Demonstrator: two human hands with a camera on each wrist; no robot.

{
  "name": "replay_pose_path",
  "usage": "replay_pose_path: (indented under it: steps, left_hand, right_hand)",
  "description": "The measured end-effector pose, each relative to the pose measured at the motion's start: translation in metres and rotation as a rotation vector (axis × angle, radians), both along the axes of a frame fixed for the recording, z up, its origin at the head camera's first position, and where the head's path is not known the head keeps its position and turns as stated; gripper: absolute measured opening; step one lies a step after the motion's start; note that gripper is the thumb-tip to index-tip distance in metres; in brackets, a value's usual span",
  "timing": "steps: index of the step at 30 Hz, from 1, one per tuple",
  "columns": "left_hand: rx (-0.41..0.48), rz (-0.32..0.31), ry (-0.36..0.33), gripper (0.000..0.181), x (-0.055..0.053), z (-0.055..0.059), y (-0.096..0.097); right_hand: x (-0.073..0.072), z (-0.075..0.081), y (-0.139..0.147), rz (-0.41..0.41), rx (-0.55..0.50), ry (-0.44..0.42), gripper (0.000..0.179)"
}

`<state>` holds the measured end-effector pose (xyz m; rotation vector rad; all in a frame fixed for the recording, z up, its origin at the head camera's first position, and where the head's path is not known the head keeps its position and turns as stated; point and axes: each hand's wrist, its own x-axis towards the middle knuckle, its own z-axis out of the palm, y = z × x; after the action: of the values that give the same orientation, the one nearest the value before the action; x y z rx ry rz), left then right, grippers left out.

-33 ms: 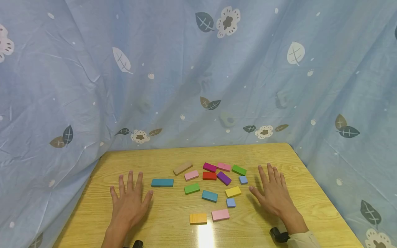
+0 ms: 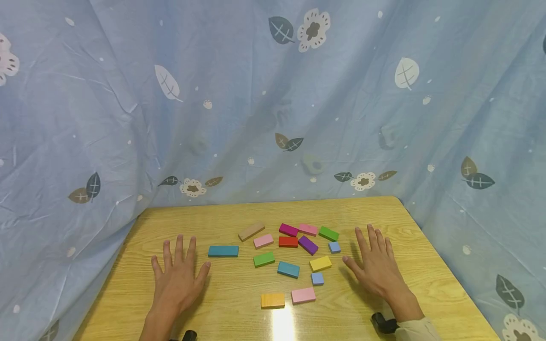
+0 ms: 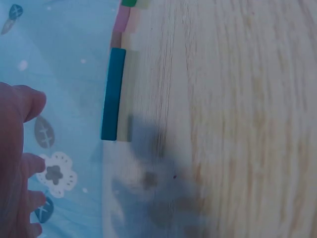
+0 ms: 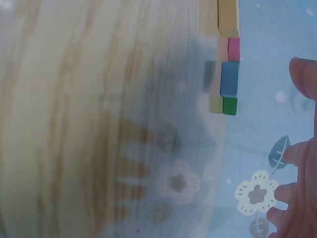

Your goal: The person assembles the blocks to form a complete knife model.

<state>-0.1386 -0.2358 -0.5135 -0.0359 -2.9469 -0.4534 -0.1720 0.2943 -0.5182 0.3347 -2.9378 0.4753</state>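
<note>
My left hand (image 2: 177, 279) is spread over the left part of the table, fingers straight and holding nothing. Nearest to it lies the long blue block (image 2: 223, 251), also seen in the left wrist view as a teal block (image 3: 113, 94). On the right, my right hand (image 2: 377, 267) has its fingers extended, with nothing in them. Close to its thumb are a yellow block (image 2: 320, 264) and a small blue block (image 2: 334, 247). Between the hands lie a red block (image 2: 288, 242), a purple block (image 2: 308, 245), a green block (image 2: 264, 259) and an orange block (image 2: 272, 300).
The wooden table (image 2: 230, 322) is backed by a blue patterned curtain (image 2: 239, 104). A tan block (image 2: 251, 231), a magenta block (image 2: 288, 230) and a green block (image 2: 329, 234) lie farther back. A pink block (image 2: 303, 296) is near the front.
</note>
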Motion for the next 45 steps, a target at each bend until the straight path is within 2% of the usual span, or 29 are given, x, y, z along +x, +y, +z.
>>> replay_pose_path:
  steps: [5,9,12,17,22,25,29,32,34,40,45]
  left_hand:
    - [0.01,-0.002,-0.011,0.084,0.001,0.001,-0.003]
    - [0.057,-0.037,0.022,0.084,-0.001,0.006,-0.008]
    - [0.146,-0.085,0.093,0.084,-0.005,0.013,-0.013]
    - [0.358,-0.13,0.23,0.084,-0.011,0.025,-0.021]
    - [0.447,-0.136,0.4,0.08,-0.019,0.032,-0.024]
    - [0.523,-0.149,0.435,0.076,-0.025,0.031,-0.027]
    - [0.697,-0.204,0.388,0.067,-0.034,0.021,-0.031]
    - [0.812,-0.229,0.302,0.061,-0.039,0.01,-0.034]
    - [0.858,-0.226,0.241,0.059,-0.042,0.003,-0.034]
    - [0.863,-0.185,0.087,0.06,-0.049,-0.018,-0.032]
    - [0.849,-0.15,-0.002,0.064,-0.054,-0.031,-0.025]
  right_hand:
    - [-0.003,0.002,-0.003,0.027,-0.017,0.04,0.09]
    - [-0.011,0.008,-0.01,0.082,-0.083,0.105,0.083]
    - [-0.019,0.017,-0.018,0.13,-0.163,0.133,0.079]
    - [-0.033,0.04,-0.041,0.207,-0.296,0.109,0.074]
    - [-0.053,0.051,-0.067,0.281,-0.387,0.095,0.072]
    - [-0.066,0.051,-0.083,0.321,-0.455,0.081,0.07]
    - [-0.086,0.048,-0.105,0.373,-0.575,0.021,0.065]
    - [-0.1,0.044,-0.122,0.403,-0.622,-0.033,0.061]
    - [-0.109,0.042,-0.133,0.424,-0.634,-0.062,0.058]
    - [-0.132,0.031,-0.164,0.487,-0.663,-0.162,0.054]
    - [-0.144,0.015,-0.182,0.523,-0.668,-0.243,0.051]
